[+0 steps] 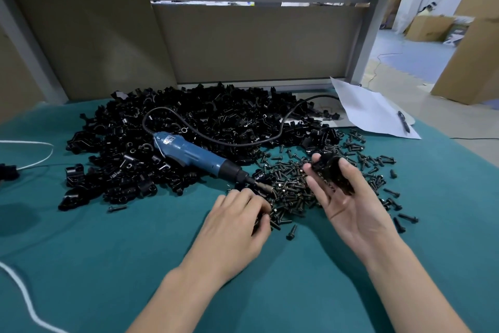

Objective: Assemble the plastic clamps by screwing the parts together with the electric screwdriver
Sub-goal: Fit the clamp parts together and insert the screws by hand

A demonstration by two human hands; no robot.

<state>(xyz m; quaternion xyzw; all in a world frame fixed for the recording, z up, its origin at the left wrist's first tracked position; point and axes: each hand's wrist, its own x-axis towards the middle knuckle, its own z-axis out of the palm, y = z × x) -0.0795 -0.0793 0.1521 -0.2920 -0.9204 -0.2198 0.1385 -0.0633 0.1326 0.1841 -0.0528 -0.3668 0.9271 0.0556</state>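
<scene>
A table under a teal cloth [108, 265] fills the view. Toward 11 o'clock from its middle lies a broad heap of black clamp parts [167, 143], reaching back to the board at the far edge. A smaller scatter of dark screws [294, 186] spreads at about 2 o'clock, touching the heap's right edge. A white sheet of paper [370, 111] lies at the far 1 o'clock corner. The blue electric screwdriver [194, 155] rests on the heap unheld, its tip pointing to 4 o'clock into the screws, and its black cable [280, 127] loops over the parts toward 1 o'clock. The right hand [343, 197] is raised palm up above the screws, thumb and fingers closed around a black clamp [334, 173]. The left hand [237, 222] lies palm down at the near edge of the screws, just at 6 o'clock of the screwdriver's tip, fingers curled into them; whether they pinch one I cannot tell. A pen [403, 122] lies on the paper.
</scene>
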